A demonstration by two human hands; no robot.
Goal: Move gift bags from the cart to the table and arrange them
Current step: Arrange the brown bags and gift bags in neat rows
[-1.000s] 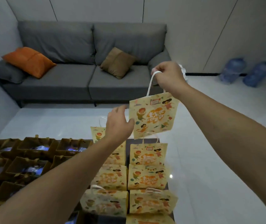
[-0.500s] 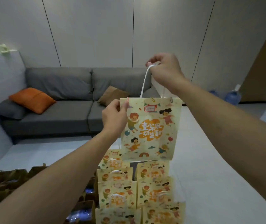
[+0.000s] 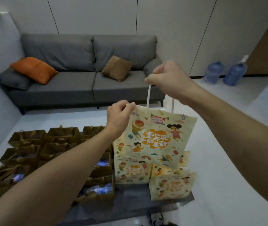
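Right hand (image 3: 168,80) clamped on the white cord handles of a printed gift bag (image 3: 158,137); left hand (image 3: 119,118) pinches its top corner. The paper looks light and creasable, so it is best carried by the handles above the surface (image 3: 130,204).

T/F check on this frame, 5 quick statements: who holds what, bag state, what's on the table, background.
1. The right hand holds the yellow gift bag by its white handles. True.
2. The left hand is resting on the sofa. False: it pinches the bag's top left corner.
3. The held bag already sits on the table. False: it hangs in the air above the other yellow bags.
4. Brown bags stand on the table to the left of the yellow ones. True.
5. The orange cushion lies on the floor. False: it lies on the grey sofa.
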